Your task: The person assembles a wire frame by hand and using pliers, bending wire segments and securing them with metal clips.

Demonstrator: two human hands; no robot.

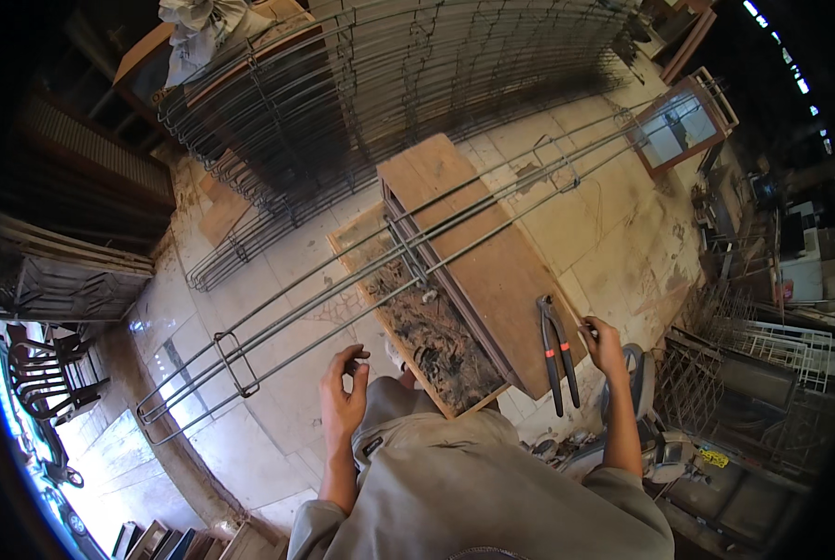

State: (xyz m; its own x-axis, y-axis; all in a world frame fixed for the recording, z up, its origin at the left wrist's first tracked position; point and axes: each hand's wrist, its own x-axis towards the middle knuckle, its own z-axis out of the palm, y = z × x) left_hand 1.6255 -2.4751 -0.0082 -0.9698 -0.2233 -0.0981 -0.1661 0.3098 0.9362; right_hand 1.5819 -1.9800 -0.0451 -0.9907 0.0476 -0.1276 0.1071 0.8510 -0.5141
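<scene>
A long cage of steel bars (455, 229) lies across a wooden bench (492, 271), with square ties around the bars. My left hand (344, 397) hovers below the bars, fingers curled and apart, holding nothing I can make out. My right hand (602, 343) rests at the bench's right edge, beside long pincers (557, 350) with red-banded handles that lie on the board. Whether its fingers pinch something small is unclear.
A tray of dark wire scraps (431, 336) sits under the bench. Stacked rebar cages (361, 103) fill the back. A framed wooden stand (680, 121) props the cage's far end. Metal racks (763, 355) crowd the right; plastic chairs (39, 373) stand left.
</scene>
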